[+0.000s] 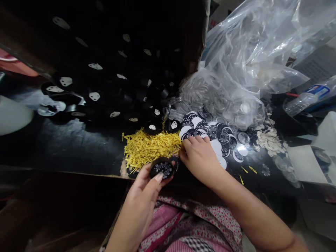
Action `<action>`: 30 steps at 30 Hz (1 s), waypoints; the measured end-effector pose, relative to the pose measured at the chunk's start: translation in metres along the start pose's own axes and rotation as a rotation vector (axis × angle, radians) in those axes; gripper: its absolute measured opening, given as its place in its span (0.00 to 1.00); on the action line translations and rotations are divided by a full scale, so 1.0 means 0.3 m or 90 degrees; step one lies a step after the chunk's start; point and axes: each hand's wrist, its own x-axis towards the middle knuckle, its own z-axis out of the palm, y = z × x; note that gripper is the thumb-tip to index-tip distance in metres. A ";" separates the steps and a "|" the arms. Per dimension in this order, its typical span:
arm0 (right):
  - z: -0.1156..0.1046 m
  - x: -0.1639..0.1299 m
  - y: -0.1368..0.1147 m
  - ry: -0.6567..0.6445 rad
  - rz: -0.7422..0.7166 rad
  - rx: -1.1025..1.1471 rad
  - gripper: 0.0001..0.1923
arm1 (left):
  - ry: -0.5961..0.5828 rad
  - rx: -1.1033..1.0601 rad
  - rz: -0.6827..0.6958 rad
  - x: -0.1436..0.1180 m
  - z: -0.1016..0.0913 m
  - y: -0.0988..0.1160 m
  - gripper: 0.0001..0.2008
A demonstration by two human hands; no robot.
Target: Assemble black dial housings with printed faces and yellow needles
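Item: black dial (162,168), a small round disc with white markings on its face. It is sitting at the near table (78,147) edge, pinched in the left hand (143,196), thumb on the rim and fingers beneath; that grip is clenching on it.

Handling, as judged: light, rigid plastic, smooth and likely slippery at the rim; it is best taken by the edge, keeping fingers off the printed face.

The right hand (199,155) is lying palm down, fingertips curling into the boundary between the yellow pins (149,147) and the printed discs (210,134); whether it is grasping anything cannot be told.

Pins: thin, light, probably easy to bend or scatter. Discs: flat, overlapping, apt to slide.

Nearby: black caps (152,127), clear bag (249,59) of clear lenses.
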 end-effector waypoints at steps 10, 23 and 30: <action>-0.003 -0.066 -0.017 0.065 -0.008 0.118 0.09 | -0.002 -0.126 0.037 0.063 0.086 -0.023 0.13; -0.066 -0.146 -0.033 0.130 -0.043 0.500 0.05 | -0.026 -0.006 0.100 0.041 0.076 -0.017 0.22; -0.068 -0.151 -0.032 0.084 -0.004 0.462 0.06 | -0.096 0.117 0.134 0.041 0.069 -0.048 0.20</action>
